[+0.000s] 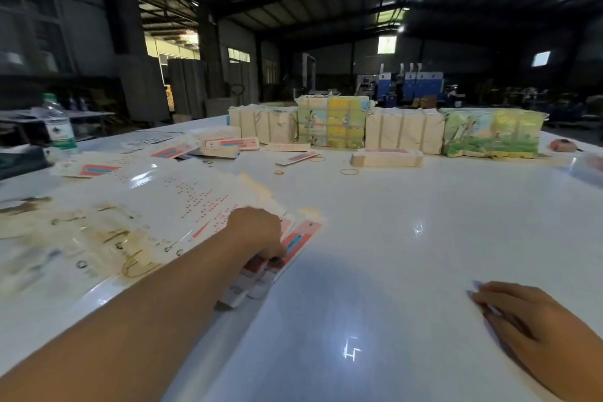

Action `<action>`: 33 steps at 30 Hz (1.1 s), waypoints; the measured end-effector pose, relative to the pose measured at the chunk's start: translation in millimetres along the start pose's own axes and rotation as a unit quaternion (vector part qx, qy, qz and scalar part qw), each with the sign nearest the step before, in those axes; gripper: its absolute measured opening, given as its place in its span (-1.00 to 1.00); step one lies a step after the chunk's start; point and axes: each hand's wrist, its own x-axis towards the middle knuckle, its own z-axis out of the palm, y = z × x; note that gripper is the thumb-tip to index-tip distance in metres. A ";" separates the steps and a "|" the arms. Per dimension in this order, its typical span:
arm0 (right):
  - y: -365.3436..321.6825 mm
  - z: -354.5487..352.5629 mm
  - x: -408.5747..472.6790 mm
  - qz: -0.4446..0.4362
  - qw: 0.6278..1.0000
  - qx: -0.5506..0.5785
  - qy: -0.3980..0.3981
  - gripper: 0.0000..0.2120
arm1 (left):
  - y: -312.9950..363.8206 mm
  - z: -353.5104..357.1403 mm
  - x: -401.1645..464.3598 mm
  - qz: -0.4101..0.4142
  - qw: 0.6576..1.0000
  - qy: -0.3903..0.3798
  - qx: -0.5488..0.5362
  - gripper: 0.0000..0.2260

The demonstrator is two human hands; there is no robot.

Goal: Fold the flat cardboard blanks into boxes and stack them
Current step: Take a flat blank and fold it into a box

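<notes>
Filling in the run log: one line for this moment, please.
left hand: gripping flat blanks | right hand: flat on table, empty | folded boxes: none visible

Your left hand (261, 232) is curled down on the near edge of a fanned pile of flat blanks (202, 206), fingers pinching the pink-and-blue ones. Your right hand (535, 326) lies flat on the bare white table (391, 254), well apart. Tied bundles (385, 127) line the far edge; a bottle (58, 124) stands far left.
</notes>
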 end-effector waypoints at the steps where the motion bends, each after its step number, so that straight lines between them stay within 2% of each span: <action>1: -0.2 -0.7 -0.9 -0.002 1.000 0.001 -0.003 -0.66 | 0.4 0.1 0.2 0.011 1.000 0.006 0.009 -0.65; 4: -3.8 -2.1 -2.4 0.004 1.000 0.004 0.001 -0.68 | 6.4 8.4 4.1 0.015 0.999 0.025 0.017 -0.69; 8: -11.9 -5.8 -2.6 0.002 1.000 0.003 0.012 -0.73 | 5.9 17.9 8.7 -0.022 0.993 0.101 0.048 -0.82; 12: -16.0 -8.6 -1.6 -0.025 1.000 -0.010 0.011 -0.74 | 10.1 -13.7 7.0 -0.045 0.987 0.145 -0.043 -0.81; 14: -15.7 -10.0 -1.4 -0.026 1.000 -0.016 0.000 -0.71 | 36.5 -33.2 -3.6 -0.005 0.979 0.170 -0.109 -0.77; 17: -16.2 -11.3 -1.7 -0.028 0.999 -0.030 -0.013 -0.68 | 101.1 -46.5 -42.7 0.097 0.961 0.179 -0.189 -0.56; 21: -17.0 -13.1 -3.7 -0.040 0.999 -0.027 0.006 -0.71 | 174.0 -25.4 -86.5 0.221 0.930 0.258 -0.142 -0.44; 23: -19.6 -15.9 -4.8 -0.041 0.999 0.005 0.014 -0.79 | 190.6 -12.7 -94.3 0.265 0.917 0.265 -0.136 -0.44; 26: -20.3 -16.7 -4.6 -0.032 0.999 0.007 -0.010 -0.85 | 195.5 -1.2 -94.9 0.281 0.910 0.260 -0.159 -0.51; 30: -17.1 -12.1 -3.9 -0.039 0.999 0.007 0.001 -0.77 | 191.4 5.1 -91.8 0.266 0.911 0.272 -0.158 -0.36; 31: -15.3 -12.4 -3.4 -0.017 1.000 0.011 0.010 -0.80 | 190.4 5.6 -90.5 0.257 0.914 0.272 -0.158 -0.35; 33: -9.7 -16.6 -2.3 0.073 0.993 0.056 0.076 -0.82 | 188.0 6.0 -87.3 0.237 0.920 0.267 -0.160 -0.32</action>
